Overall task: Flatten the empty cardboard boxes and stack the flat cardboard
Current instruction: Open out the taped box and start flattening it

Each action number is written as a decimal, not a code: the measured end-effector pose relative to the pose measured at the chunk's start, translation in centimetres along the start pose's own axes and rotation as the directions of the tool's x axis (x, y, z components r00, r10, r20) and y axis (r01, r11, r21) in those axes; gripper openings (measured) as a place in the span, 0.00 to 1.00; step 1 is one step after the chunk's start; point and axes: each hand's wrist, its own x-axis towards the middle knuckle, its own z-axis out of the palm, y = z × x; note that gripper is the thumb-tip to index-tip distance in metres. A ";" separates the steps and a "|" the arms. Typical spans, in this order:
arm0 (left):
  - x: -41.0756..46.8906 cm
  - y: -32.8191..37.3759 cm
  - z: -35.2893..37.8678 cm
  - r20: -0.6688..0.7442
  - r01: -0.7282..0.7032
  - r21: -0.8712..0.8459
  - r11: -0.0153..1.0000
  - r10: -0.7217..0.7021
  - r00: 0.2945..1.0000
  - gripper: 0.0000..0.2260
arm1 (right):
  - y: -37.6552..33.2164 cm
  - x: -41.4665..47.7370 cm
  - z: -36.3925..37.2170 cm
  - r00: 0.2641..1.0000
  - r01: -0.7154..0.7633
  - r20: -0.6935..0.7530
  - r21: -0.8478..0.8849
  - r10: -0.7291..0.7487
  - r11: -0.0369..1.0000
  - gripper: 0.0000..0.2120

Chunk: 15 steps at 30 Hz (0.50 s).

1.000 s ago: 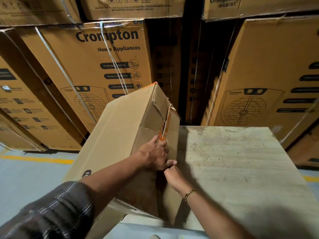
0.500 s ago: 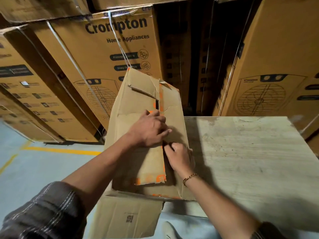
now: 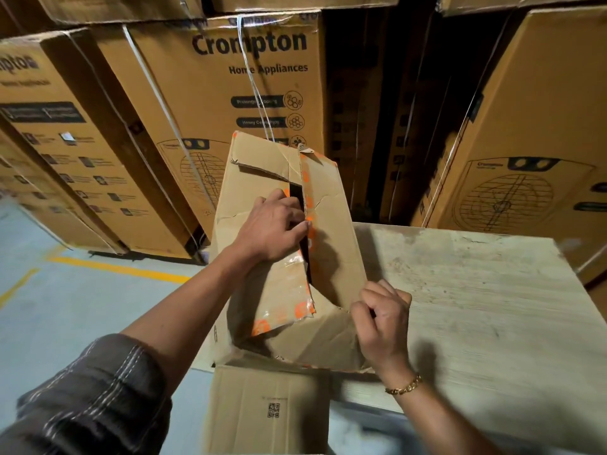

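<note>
My hands hold the box (image 3: 253, 178).
My left hand (image 3: 272, 228) curls over the left flap (image 3: 276, 290) by the gap. My right hand (image 3: 382, 320) pinches the right flap (image 3: 331, 224) at its near corner.

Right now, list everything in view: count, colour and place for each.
small cardboard box: one, brown, on the table's left edge, top flaps parting, one flap hanging off the near edge
orange tape: torn strips, orange, along the box's seam
table: one, pale wood, right of centre
large printed cartons: several, brown with dark print, stacked behind the table
white straps: several, white, around the cartons
floor: grey-blue, at left
yellow lines: two, yellow, painted on the floor
sleeve: one, dark with pale stripes, left arm
bracelet: one, gold, right wrist
left hand: grips the left flap at the seam
right hand: grips the right flap's near end
</note>
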 end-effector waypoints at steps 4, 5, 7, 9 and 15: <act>-0.4 0.5 0.1 -0.015 -0.012 -0.017 1.000 0.012 1.000 0.19 | -1.1 -2.3 -2.6 0.997 0.059 0.050 -0.024 -0.058 0.998 0.14; -0.4 0.6 0.2 -0.017 -0.013 -0.019 1.000 0.013 1.000 0.19 | -1.3 -2.8 -3.1 0.996 0.072 0.060 -0.037 -0.070 0.997 0.15; -0.4 1.0 0.2 -0.025 -0.023 -0.023 0.999 0.022 0.999 0.19 | -1.5 -3.7 -3.9 0.993 0.102 0.064 -0.045 -0.099 0.994 0.14; -0.3 1.6 0.3 -0.027 -0.032 -0.020 0.999 0.032 0.999 0.18 | -2.0 -4.8 -4.7 0.987 0.146 0.075 -0.040 -0.143 0.988 0.13; -0.3 2.6 3.0 0.084 -0.078 0.165 0.983 0.065 0.994 0.21 | -3.4 -8.5 -6.4 0.972 0.122 0.218 -0.144 -0.089 0.982 0.11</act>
